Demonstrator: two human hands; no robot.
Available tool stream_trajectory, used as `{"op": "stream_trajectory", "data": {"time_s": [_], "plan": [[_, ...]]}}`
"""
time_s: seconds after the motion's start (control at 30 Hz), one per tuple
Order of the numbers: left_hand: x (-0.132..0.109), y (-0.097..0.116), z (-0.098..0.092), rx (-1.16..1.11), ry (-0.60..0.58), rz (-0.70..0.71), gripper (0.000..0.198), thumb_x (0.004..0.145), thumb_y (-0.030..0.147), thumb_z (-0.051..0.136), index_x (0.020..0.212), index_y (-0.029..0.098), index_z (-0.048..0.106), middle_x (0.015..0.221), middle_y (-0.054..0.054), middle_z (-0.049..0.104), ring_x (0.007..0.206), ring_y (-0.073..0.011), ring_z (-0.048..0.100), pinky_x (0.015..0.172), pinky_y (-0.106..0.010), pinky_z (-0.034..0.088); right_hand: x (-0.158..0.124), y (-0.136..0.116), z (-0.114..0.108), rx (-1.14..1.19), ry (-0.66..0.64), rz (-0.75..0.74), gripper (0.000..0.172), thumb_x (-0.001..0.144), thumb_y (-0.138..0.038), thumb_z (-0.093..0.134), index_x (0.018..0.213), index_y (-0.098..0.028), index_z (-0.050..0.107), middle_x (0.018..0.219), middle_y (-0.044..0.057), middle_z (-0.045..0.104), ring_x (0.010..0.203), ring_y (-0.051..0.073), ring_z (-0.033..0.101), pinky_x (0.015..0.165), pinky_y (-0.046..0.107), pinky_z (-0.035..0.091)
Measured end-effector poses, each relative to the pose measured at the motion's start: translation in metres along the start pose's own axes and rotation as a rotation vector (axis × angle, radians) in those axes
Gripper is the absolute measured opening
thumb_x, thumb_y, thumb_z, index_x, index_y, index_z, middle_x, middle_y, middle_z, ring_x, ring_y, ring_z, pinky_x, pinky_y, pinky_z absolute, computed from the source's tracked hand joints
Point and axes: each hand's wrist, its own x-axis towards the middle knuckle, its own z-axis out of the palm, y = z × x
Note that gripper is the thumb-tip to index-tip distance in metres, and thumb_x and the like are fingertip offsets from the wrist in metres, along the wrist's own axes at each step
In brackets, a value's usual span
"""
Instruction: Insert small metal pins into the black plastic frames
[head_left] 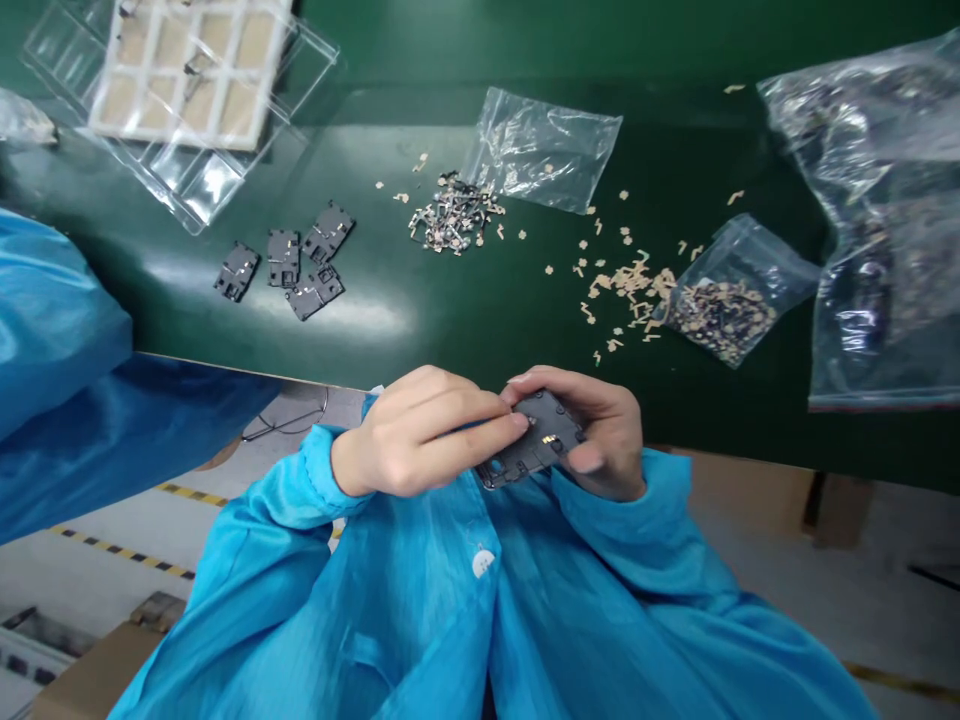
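Observation:
Both my hands are raised over the near edge of the green work table, holding a dark grey plastic plate (532, 440) between them. My left hand (424, 430) has its fingertips on the plate's top face. My right hand (600, 430) grips the plate's far side, with the thumb underneath it. Small brass-coloured inserts show on the plate, and my fingers hide part of it. Several similar dark grey plates (283, 265) lie on the table beyond my left hand.
Ahead are a heap of small metal parts (454, 212), scattered tan pieces (630, 285), and clear bags (540, 150) (724, 310) (877, 220). A clear tray with a white grid (187, 70) stands back left. A co-worker's blue sleeve (112, 430) intrudes at left.

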Motion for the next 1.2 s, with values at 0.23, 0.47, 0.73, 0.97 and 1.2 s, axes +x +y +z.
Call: {"op": "stream_trajectory", "data": {"time_s": [0.23, 0.47, 0.73, 0.97, 1.2], "plan": [[0.008, 0.001, -0.012, 0.085, -0.132, 0.131, 0.021, 0.096, 0.014, 0.047, 0.095, 0.006, 0.066, 0.084, -0.010, 0.075, 0.074, -0.0174, 0.069, 0.063, -0.028, 0.054, 0.001, -0.002, 0.001, -0.045, -0.044, 0.013, 0.045, 0.068, -0.061, 0.075, 0.100, -0.029, 0.075, 0.085, 0.002, 0.071, 0.080, 0.016, 0.066, 0.076, 0.028, 0.056], [0.004, 0.006, -0.014, 0.139, -0.108, 0.089, 0.022, 0.095, 0.013, 0.046, 0.099, 0.004, 0.066, 0.085, -0.011, 0.074, 0.077, -0.0174, 0.069, 0.065, -0.028, 0.055, 0.002, -0.003, 0.004, -0.094, -0.036, 0.007, 0.048, 0.068, -0.062, 0.074, 0.098, -0.026, 0.075, 0.083, 0.004, 0.071, 0.079, 0.019, 0.067, 0.072, 0.033, 0.057], [-0.004, 0.006, -0.010, 0.177, -0.024, 0.056, 0.017, 0.093, 0.013, 0.050, 0.096, 0.009, 0.066, 0.084, -0.009, 0.074, 0.074, -0.0164, 0.068, 0.061, -0.028, 0.054, 0.000, -0.001, 0.006, -0.118, -0.033, 0.018, 0.045, 0.069, -0.063, 0.073, 0.100, -0.030, 0.075, 0.084, 0.003, 0.071, 0.080, 0.020, 0.068, 0.073, 0.034, 0.057], [-0.001, 0.008, -0.017, 0.135, -0.058, 0.142, 0.022, 0.094, 0.013, 0.047, 0.087, 0.014, 0.068, 0.080, -0.006, 0.073, 0.072, -0.0150, 0.068, 0.060, -0.027, 0.054, 0.001, -0.004, 0.007, -0.140, -0.101, 0.008, 0.046, 0.071, -0.065, 0.070, 0.101, -0.030, 0.074, 0.084, 0.003, 0.072, 0.078, 0.019, 0.068, 0.072, 0.033, 0.058], [-0.007, 0.010, -0.017, 0.237, -0.047, 0.245, 0.018, 0.088, 0.011, 0.055, 0.080, 0.016, 0.070, 0.081, -0.004, 0.073, 0.070, -0.0138, 0.068, 0.059, -0.026, 0.056, 0.003, -0.003, 0.008, -0.151, -0.118, -0.003, 0.047, 0.072, -0.065, 0.069, 0.101, -0.029, 0.074, 0.083, 0.003, 0.072, 0.077, 0.018, 0.067, 0.073, 0.034, 0.057]]}}
